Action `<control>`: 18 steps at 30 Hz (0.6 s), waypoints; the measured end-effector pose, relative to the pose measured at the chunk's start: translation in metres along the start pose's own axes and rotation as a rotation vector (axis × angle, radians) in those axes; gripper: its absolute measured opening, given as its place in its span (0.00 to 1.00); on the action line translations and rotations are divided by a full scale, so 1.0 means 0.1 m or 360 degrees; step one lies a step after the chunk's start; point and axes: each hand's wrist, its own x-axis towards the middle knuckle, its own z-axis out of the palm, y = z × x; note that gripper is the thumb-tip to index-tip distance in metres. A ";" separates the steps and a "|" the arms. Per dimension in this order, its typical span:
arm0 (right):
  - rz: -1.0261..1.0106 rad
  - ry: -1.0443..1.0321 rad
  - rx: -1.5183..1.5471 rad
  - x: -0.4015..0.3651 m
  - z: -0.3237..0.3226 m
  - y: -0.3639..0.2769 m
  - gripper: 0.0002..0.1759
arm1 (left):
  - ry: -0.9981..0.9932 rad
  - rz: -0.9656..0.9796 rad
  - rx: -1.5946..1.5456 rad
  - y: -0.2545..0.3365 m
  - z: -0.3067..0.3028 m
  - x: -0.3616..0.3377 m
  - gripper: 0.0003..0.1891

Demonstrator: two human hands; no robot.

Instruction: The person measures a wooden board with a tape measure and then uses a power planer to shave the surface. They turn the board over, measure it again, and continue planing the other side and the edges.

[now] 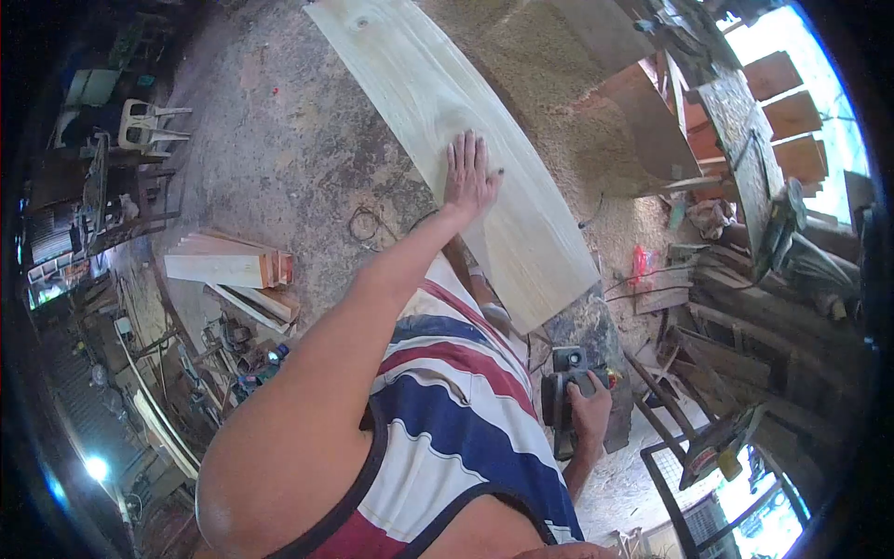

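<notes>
A long pale wooden board [503,196] with a knot runs from the top of the view toward the middle right. My left hand [473,175] lies flat on it, fingers stretched out and holding nothing. At the board's near end, my right hand [589,410] is closed around the handle of a dark handheld power tool [562,389], which has a round knob or cap on top. It rests on a dark bench surface [605,340]. Whether it is a sander or a planer cannot be told; its underside is hidden.
Stacked cut boards [219,265] lie on the floor at left, near a white plastic chair [144,124]. A cable [368,224] coils beside the board. Sawdust [521,56] covers the ground beyond it. Timber [745,298] and a metal frame [666,484] crowd the right side.
</notes>
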 end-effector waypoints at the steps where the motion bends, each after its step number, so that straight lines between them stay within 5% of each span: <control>1: -0.0035 0.0025 0.0017 -0.01 0.06 0.08 0.34 | -0.0005 0.0022 -0.0026 0.09 -0.03 -0.16 0.46; 8: 0.0154 -0.0010 0.0180 -0.26 0.19 0.07 0.33 | -0.0117 0.0186 -0.0151 0.23 -0.21 -0.96 0.45; 12: -0.0160 0.0152 0.0136 -0.15 0.52 0.70 0.35 | -0.0277 0.0193 -0.0154 0.05 -0.42 -1.29 0.43; 18: -0.0368 0.0131 -0.0061 -0.42 0.68 0.89 0.37 | -0.0610 -0.0347 -0.0224 -0.54 -0.61 -2.31 0.33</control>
